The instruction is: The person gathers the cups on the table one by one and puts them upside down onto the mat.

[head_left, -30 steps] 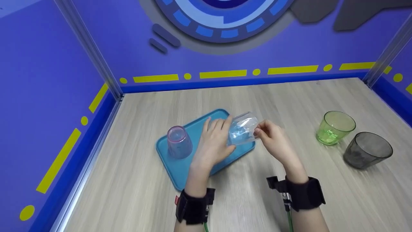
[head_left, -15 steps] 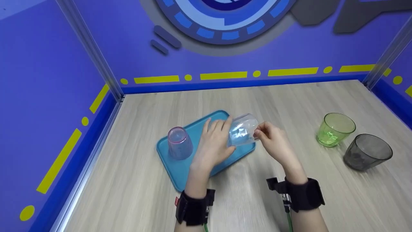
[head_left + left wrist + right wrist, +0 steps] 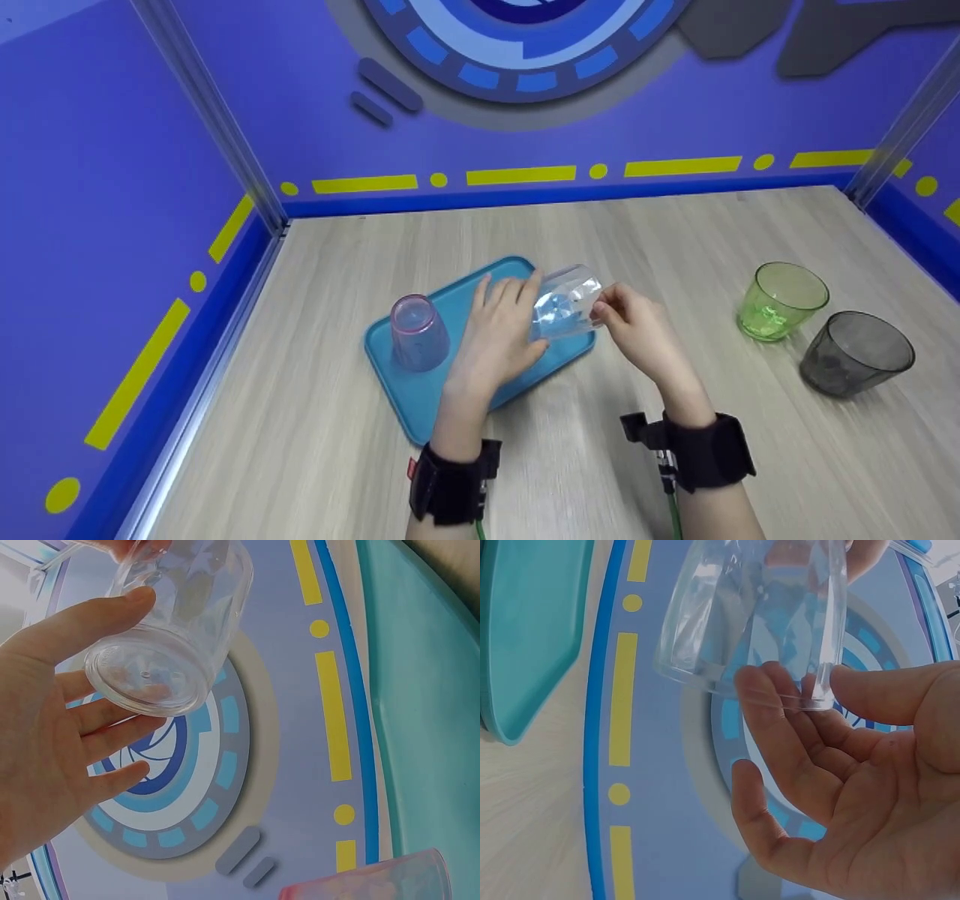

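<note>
A clear cup (image 3: 566,304) lies tilted on its side in the air above the right part of a blue tray (image 3: 465,300). My left hand (image 3: 499,330) holds it near the base, with the thumb on one side and the fingers behind, as the left wrist view shows. At the other end my right hand (image 3: 637,326) pinches the cup's rim between thumb and fingers, also plain in the right wrist view (image 3: 855,772). On the tray's left part a pinkish clear cup (image 3: 418,334) stands upside down, left of my left hand.
A green glass (image 3: 782,300) and a dark grey glass (image 3: 856,352) stand upright at the right of the wooden table (image 3: 315,465). Blue panels (image 3: 112,187) wall in the table's back and sides. Straps with green cables circle both wrists.
The head view shifts very slightly from a second ago. Both hands and the clear cup stay in nearly the same place; the glints on the cup differ a little.
</note>
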{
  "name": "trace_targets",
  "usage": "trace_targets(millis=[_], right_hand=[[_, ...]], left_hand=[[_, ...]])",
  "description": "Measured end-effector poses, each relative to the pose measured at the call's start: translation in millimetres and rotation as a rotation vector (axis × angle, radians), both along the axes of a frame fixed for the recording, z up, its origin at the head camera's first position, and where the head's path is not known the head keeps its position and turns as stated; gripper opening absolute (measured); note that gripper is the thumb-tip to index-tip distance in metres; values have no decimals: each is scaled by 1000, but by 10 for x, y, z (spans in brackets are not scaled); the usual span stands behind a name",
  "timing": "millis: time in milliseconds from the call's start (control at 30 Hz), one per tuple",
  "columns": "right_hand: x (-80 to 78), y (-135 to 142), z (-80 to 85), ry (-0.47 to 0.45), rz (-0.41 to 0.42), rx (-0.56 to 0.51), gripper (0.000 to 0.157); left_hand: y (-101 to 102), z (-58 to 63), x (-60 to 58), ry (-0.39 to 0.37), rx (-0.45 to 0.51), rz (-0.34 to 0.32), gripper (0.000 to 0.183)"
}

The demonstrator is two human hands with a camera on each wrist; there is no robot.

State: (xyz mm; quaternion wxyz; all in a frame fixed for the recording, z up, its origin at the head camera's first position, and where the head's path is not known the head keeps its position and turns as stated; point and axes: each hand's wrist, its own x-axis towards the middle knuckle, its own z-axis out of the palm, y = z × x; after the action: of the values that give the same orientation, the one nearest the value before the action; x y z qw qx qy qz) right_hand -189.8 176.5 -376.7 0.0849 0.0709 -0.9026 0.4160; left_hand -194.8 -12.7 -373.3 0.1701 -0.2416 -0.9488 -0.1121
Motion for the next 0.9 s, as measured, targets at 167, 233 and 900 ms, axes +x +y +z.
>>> trace_targets(millis=[167,233,900], right_hand=[[-2,-1,-5,2,-1,16,13],[-4,2,-3,0,3,16,13],[-14,13,-18,-9,15,46,14]], left_hand=[[-1,-2,2,26,3,-4,81],[-2,-5,2,37,3,-4,81],[-5,6,0,35,-8,-1,78]])
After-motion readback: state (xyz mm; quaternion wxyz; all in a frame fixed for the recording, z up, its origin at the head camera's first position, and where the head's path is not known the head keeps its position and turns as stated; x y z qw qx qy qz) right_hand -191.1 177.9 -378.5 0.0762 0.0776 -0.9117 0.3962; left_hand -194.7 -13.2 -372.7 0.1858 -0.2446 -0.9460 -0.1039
